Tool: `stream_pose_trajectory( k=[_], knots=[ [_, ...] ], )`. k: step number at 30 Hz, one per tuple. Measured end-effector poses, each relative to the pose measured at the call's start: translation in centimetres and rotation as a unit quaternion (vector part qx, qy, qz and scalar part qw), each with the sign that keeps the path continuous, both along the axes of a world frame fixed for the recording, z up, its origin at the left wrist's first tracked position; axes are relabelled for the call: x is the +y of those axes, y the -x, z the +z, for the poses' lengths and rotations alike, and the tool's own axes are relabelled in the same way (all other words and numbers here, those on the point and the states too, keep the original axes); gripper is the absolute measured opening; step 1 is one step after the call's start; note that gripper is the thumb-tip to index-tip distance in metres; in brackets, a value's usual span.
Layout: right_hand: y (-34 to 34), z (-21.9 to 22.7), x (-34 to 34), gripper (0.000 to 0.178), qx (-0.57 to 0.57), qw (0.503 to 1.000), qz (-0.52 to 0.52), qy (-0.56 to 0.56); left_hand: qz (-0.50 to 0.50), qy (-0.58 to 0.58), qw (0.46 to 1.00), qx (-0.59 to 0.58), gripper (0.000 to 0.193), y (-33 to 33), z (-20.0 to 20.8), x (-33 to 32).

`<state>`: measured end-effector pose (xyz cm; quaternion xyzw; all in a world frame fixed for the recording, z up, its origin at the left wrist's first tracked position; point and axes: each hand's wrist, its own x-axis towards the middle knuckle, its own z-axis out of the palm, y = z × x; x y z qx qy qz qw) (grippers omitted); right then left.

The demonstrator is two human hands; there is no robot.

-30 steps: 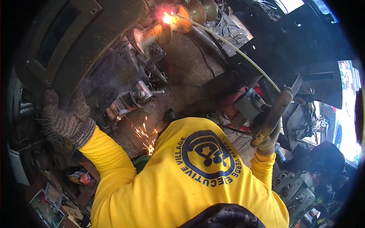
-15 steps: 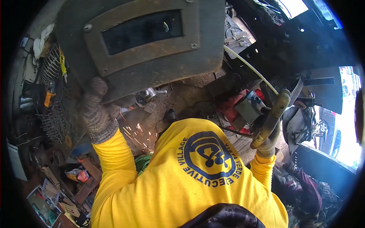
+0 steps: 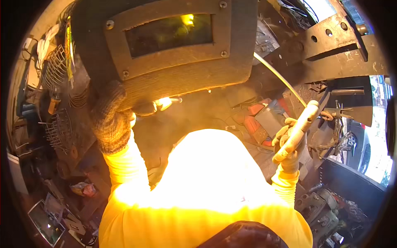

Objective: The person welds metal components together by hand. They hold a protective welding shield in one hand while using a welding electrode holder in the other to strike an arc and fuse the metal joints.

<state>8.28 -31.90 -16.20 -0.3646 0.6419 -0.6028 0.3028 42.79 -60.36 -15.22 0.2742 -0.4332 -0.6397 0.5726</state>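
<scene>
The welding shield point(image 3: 165, 45) is up high, filling the top of the view. Under its lower left corner, the gloved left hand point(image 3: 109, 122) has its fingers curled tight around the handle. Right of the shield, the gloved right hand point(image 3: 289, 146) grips a welding rod holder point(image 3: 297, 130), with a bright glow point(image 3: 163, 103) just below the shield.

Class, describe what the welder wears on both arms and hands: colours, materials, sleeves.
Both arms are covered by long bright yellow sleeves with ribbed cuffs. The left hand wears a thick knitted glove, grey-brown and grimy. The right hand wears a yellowish glove, darker and worn at the palm. No bare parts show.
</scene>
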Motion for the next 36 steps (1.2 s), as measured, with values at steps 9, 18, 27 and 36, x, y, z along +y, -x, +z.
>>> stream_pose_trajectory(
  k=[9,18,27,36],
  knots=[
    [0.2,-0.6,0.1,0.097,-0.057,0.996,-0.070,0.021,0.003,-0.044,0.990,0.135,0.050,-3.9,2.7,-2.3],
    [0.1,-0.3,0.5,0.046,-0.048,0.998,-0.043,-0.015,0.059,-0.023,0.990,0.123,0.049,-5.4,3.9,-2.9],
    [0.9,-1.2,1.3,0.057,0.013,0.995,-0.060,-0.077,0.028,-0.007,0.996,0.080,0.052,-3.3,3.9,-2.2],
    [0.9,-0.8,0.3,0.073,0.038,0.999,0.028,0.018,-0.016,-0.035,0.994,0.102,0.048,-1.6,3.6,-0.7]
  ],
)
